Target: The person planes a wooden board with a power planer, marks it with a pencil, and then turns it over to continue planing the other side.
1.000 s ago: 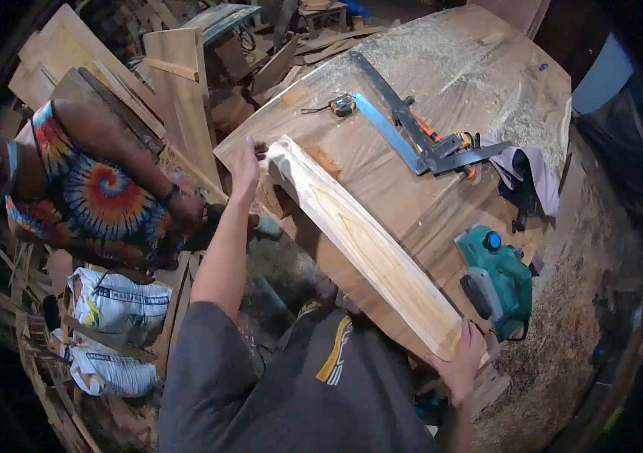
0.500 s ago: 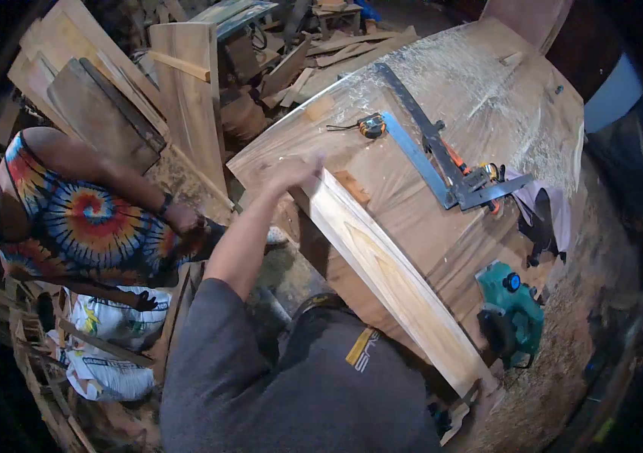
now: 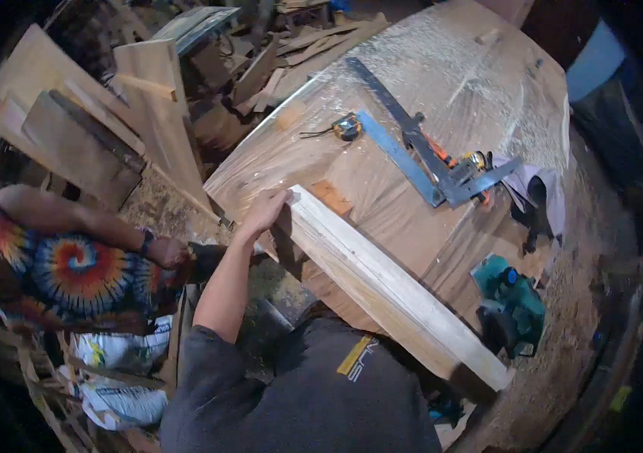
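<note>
A long pale wooden board runs diagonally in front of me, over the near edge of the wooden worktable, with its narrow edge and one face showing. My left hand is closed around the far left end. At the near right end, only a sliver of my right hand shows, against the board's end; most of it is hidden. Beside that end stands a green power planer. A small orange-brown wood block lies close behind the board.
A tape measure, a blue metal square and a dark metal bar lie on the worktable. Wood shavings cover its far part. Another person in a tie-dye top is at the left, near white sacks and leaning planks.
The board has turned about its length, so its narrow edge now faces up. My left hand has shifted slightly left and down in view. The camera view has shifted too.
</note>
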Action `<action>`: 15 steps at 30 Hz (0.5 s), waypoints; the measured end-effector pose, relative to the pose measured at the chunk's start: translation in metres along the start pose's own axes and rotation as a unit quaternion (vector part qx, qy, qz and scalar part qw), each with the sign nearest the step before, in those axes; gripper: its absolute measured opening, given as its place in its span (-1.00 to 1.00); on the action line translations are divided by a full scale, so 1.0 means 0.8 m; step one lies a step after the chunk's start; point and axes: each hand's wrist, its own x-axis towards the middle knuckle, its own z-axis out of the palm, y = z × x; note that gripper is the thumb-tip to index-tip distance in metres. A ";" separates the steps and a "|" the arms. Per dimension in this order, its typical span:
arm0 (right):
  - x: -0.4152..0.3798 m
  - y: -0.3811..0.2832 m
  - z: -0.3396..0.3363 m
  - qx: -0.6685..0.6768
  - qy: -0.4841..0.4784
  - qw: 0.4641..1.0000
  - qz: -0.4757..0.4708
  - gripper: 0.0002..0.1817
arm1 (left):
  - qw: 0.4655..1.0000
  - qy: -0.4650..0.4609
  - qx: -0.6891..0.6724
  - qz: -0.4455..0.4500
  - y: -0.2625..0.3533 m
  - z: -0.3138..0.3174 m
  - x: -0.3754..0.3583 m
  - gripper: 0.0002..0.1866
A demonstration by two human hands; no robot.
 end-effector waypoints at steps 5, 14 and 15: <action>-0.003 0.000 -0.008 0.012 0.002 1.000 0.004 -0.30 | 0.997 -0.062 -0.043 0.034 0.030 -0.004 -0.011 -0.57; -0.040 0.006 0.001 0.055 0.011 0.998 0.024 -0.32 | 0.965 -0.088 -0.242 0.053 -0.019 -0.017 -0.032 -0.56; -0.042 0.004 0.003 0.054 0.008 0.998 0.026 -0.33 | 0.969 -0.080 -0.231 0.042 -0.015 -0.018 -0.033 -0.61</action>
